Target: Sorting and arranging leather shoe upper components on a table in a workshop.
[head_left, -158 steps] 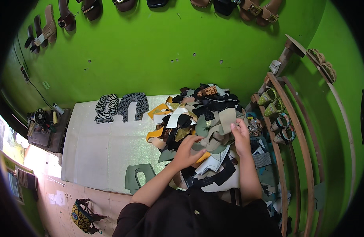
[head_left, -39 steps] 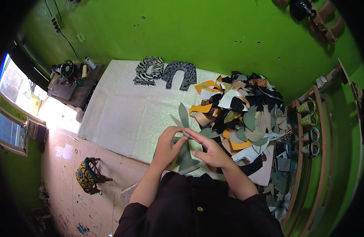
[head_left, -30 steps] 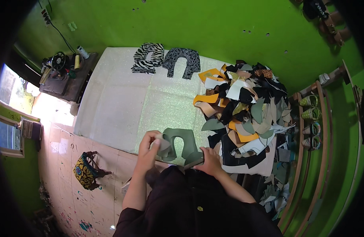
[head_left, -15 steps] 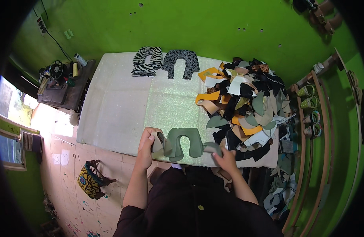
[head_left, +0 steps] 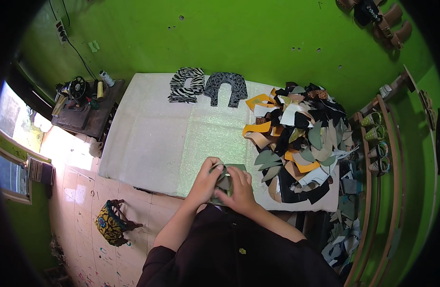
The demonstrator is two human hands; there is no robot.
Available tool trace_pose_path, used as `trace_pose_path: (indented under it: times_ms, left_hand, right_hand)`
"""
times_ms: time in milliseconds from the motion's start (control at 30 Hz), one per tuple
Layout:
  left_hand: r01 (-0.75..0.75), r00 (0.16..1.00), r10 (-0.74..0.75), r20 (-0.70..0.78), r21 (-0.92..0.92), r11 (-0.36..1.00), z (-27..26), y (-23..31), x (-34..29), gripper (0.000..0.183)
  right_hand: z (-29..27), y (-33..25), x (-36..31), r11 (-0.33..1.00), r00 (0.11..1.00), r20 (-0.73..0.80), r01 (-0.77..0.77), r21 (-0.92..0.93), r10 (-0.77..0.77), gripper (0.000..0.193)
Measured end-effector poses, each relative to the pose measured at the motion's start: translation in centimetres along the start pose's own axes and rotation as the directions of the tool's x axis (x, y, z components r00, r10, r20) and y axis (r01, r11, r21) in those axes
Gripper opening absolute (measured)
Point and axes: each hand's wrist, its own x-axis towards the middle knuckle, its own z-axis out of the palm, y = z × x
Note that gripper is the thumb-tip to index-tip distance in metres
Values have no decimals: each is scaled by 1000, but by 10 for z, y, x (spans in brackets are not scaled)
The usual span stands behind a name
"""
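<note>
At the table's near edge my two hands are close together over green U-shaped material. My left hand (head_left: pixel 205 182) is closed, thumb and fingers pinching a curled green piece (head_left: pixel 219 169) of sheet material. Beside it my right hand (head_left: pixel 240 192) curls its fingers around the same curled piece from the other side. Beneath and behind the fingers part of a flat green U-shaped piece (head_left: pixel 238 167) shows; the hands hide most of it. At the table's far edge lie a zebra-striped stack (head_left: pixel 186 85) of cut pieces and a black-and-grey patterned U-shaped stack (head_left: pixel 225 86).
A heap of mixed scraps (head_left: pixel 301 138) covers the right side of the pale table (head_left: pixel 143 129). A sewing machine (head_left: pixel 76 98) stands on a small dark table at left. Below it is a patterned stool (head_left: pixel 111 222). Shoes (head_left: pixel 375 143) sit on a wooden rack at right.
My right hand has let go of its curved scrap, which now lies by the heap, and has come left. My left hand has moved right with its green piece, so both hands meet.
</note>
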Motion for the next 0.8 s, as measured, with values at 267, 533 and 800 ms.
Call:
trace_pose_path:
  times_ms: [267,533,800]
  left_hand:
    - [-5,991,44,-125,297,955,-12,-17,-10,23]
    - [-183,951,305,-59,686,704,3,-11,-12,19]
    - [-182,958,284,-49,664,726,-5,2,-13,15]
  right_hand:
    - [4,24,-5,859,943,293,-277,431,158,68]
    - [45,32,-35,732,926,253,-377,567,281,85]
    - [14,28,-30,917,942,245,-292,273,228,82]
